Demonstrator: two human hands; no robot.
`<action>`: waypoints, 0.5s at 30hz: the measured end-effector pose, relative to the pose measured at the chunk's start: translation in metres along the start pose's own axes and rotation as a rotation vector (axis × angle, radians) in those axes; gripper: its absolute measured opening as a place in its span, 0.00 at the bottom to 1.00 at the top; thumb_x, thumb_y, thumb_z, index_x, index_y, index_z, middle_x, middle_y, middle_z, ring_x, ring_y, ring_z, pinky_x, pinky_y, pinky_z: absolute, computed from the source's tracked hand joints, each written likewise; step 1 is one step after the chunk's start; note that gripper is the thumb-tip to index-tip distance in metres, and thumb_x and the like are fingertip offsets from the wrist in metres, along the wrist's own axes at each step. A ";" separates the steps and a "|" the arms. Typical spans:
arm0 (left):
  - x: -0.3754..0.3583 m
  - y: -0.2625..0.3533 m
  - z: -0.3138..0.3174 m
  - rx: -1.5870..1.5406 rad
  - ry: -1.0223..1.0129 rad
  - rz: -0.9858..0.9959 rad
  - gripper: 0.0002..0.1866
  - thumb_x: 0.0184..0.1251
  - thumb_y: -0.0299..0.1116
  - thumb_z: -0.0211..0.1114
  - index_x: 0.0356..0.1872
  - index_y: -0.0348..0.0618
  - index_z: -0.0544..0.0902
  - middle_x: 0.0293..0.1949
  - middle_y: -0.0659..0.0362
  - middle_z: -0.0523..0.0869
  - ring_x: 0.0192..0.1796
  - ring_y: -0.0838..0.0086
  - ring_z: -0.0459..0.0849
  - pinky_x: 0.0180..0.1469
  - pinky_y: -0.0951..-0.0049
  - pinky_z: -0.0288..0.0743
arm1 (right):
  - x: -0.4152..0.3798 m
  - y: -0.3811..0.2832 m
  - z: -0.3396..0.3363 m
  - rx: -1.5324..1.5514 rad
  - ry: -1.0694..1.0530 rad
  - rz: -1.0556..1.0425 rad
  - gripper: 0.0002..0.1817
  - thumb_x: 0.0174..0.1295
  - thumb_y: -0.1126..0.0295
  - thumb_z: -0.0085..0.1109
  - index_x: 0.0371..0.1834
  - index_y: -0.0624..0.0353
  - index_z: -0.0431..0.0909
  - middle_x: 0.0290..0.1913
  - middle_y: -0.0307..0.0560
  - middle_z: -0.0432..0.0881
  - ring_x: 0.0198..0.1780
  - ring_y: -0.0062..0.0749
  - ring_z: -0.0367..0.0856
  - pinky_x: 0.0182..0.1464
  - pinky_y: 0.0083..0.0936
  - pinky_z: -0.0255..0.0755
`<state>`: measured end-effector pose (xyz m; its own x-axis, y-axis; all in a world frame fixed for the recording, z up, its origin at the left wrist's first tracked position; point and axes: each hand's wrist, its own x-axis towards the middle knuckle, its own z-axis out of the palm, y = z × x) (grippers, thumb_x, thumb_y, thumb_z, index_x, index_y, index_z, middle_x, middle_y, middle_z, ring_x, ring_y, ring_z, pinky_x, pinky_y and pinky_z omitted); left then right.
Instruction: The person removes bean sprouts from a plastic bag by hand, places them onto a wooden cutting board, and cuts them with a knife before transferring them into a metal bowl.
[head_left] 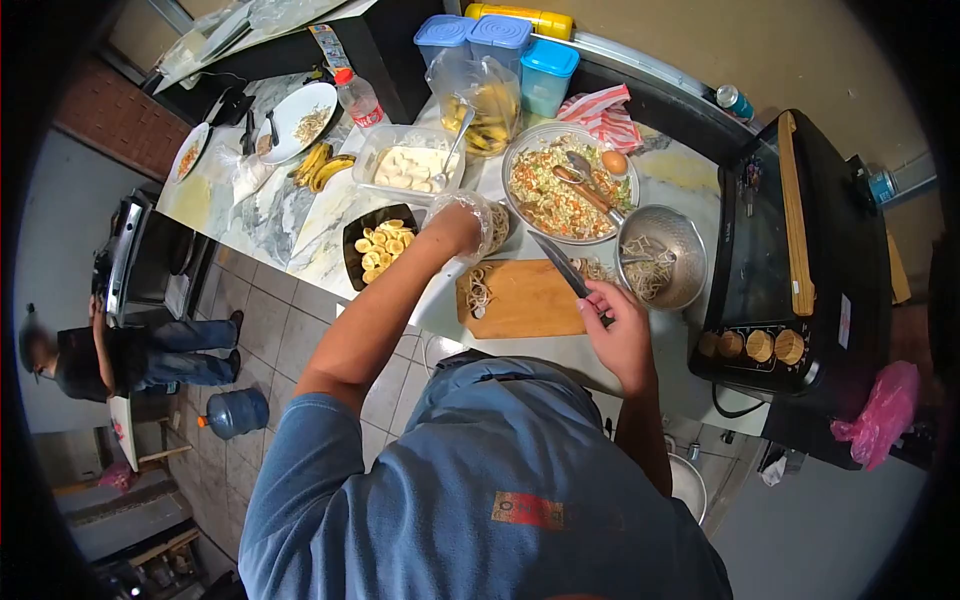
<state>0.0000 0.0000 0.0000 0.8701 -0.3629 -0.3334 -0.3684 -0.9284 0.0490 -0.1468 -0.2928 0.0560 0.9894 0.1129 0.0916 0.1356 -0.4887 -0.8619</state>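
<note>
My right hand (617, 325) grips a knife (562, 263) by its dark handle, the blade pointing up and left over the wooden cutting board (535, 300). My left hand (456, 228) reaches into a clear plastic bag (488, 238), and its fingers are hidden there. Pale sprouts seem to be in that bag. A small heap of cut sprouts (478, 292) lies at the board's left end, with more near its upper right edge. Right of the board, a metal bowl (692, 262) holds sprouts and a spoon or ladle.
Behind the board stands a large tray (513, 212) of chopped vegetables with an egg. Banana slices (383, 250) fill a dark bowl at left, near a plastic tub (365, 175) of white cream. A black toaster oven (790, 270) bounds the right side. Another person (90, 355) stands far left.
</note>
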 end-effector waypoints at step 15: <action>-0.020 -0.005 -0.017 -0.145 0.235 -0.028 0.09 0.52 0.28 0.66 0.33 0.36 0.88 0.36 0.40 0.87 0.42 0.43 0.86 0.47 0.50 0.82 | -0.002 -0.003 0.010 0.004 -0.016 -0.027 0.15 0.63 0.71 0.69 0.52 0.64 0.82 0.40 0.52 0.85 0.40 0.41 0.86 0.44 0.32 0.80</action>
<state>-0.0101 0.0101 0.0226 0.9375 -0.3302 -0.1101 -0.3074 -0.9338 0.1833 -0.1495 -0.2830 0.0537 0.9844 0.1400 0.1065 0.1616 -0.4816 -0.8614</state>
